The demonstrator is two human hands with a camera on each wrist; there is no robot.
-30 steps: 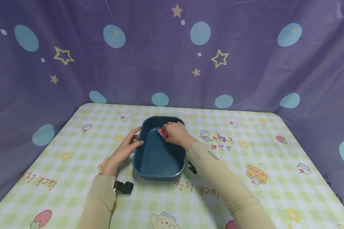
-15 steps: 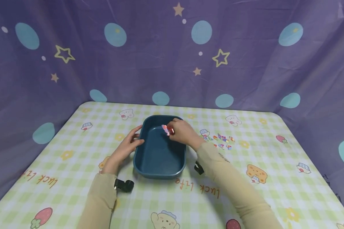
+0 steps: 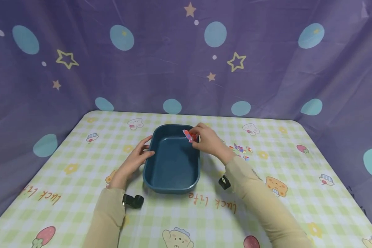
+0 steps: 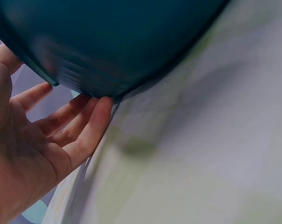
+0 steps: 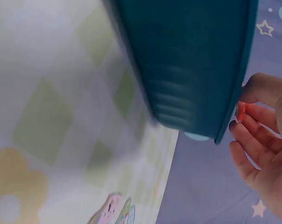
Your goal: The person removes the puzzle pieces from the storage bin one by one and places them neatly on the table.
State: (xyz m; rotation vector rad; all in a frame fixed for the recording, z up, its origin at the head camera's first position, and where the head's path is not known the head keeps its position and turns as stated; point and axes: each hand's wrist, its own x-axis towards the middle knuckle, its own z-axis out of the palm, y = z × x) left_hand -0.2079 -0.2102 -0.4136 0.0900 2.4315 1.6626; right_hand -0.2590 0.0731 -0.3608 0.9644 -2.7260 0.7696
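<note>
A deep teal plastic tub (image 3: 172,189) with rounded corners stands on the table. My left hand (image 3: 135,159) holds its left wall, thumb over the rim and fingers against the outside, as the left wrist view (image 4: 43,140) also shows. At the far right of the rim, my right hand (image 3: 208,139) pinches a small bunch of flat colourful pieces (image 3: 189,136), red and pink, between thumb and fingers. Just right of that hand, several similar flat pieces (image 3: 239,148) lie on the cloth, some hidden behind the hand and wrist.
A green-and-white checked cloth (image 3: 65,144) with cartoon prints covers the table. Behind it hangs a purple curtain (image 3: 161,79) with stars and dots. Two pieces (image 5: 112,207) show at the bottom of the right wrist view.
My right hand has drawn back to the right and up, from inside the tub to its right rim, still pinching the pieces. My left hand stays on the tub wall.
</note>
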